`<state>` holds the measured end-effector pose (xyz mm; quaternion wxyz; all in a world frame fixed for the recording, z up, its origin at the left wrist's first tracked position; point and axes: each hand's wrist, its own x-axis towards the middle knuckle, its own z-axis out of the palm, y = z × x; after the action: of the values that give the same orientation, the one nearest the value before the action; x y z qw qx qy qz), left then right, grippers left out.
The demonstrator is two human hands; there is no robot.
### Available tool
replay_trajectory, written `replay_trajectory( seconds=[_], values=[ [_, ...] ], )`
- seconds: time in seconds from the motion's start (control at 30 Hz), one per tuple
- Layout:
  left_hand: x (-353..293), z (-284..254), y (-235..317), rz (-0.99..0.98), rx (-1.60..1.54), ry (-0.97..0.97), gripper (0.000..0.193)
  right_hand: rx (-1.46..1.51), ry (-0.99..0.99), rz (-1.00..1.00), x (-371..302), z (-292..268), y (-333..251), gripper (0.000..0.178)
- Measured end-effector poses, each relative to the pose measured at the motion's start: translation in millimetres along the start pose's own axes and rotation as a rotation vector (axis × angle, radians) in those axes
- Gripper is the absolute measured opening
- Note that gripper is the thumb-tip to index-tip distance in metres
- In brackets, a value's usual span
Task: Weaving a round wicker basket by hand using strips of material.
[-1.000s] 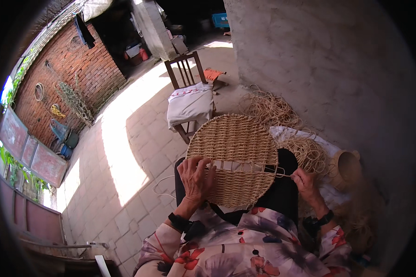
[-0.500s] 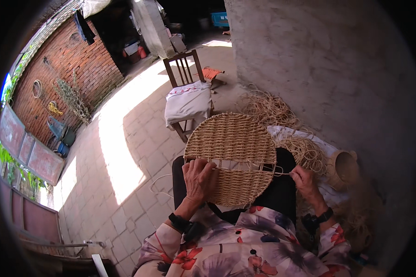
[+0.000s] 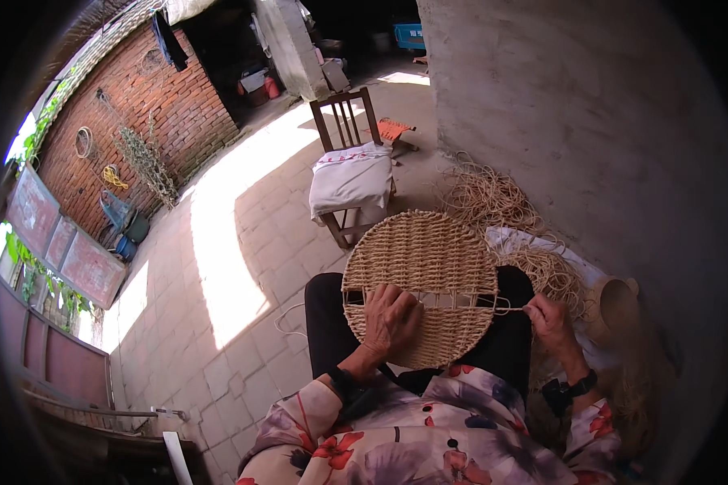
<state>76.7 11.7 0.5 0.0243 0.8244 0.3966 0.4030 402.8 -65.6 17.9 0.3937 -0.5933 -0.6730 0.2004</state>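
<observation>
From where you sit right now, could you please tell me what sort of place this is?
It looks like a partly shaded home courtyard: sunlight falls across the paved floor, a brick wall rises at the left, and a chair stands ahead on the paving.

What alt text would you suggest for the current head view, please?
A round woven panel with an open gap across it rests on a person's knees, left hand over the gap, right hand pinching a strand at the panel's right. Ahead is a wooden chair with white cloth; heaps of cord lie to the right.
</observation>
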Motion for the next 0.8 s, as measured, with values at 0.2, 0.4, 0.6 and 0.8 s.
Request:
replay_trajectory(
  seconds=[0.2,0.4,0.6,0.8],
  values=[
    [7,-2,16,0.079,0.141,0.09,0.016,0.039,-0.055,0.006,9,2,-8,0.016],
    [35,28,48,0.245,-0.273,-0.205,0.024,0.177,-0.213,0.181,13,-12,-13,0.013],
    [32,29,60,0.219,-0.266,-0.264,0.028,0.39,-0.209,0.125,32,-1,-30,0.015],
    [26,28,66,0.365,-0.091,-0.236,0.048,0.342,-0.416,0.11,62,17,-46,0.016]
  ],
)
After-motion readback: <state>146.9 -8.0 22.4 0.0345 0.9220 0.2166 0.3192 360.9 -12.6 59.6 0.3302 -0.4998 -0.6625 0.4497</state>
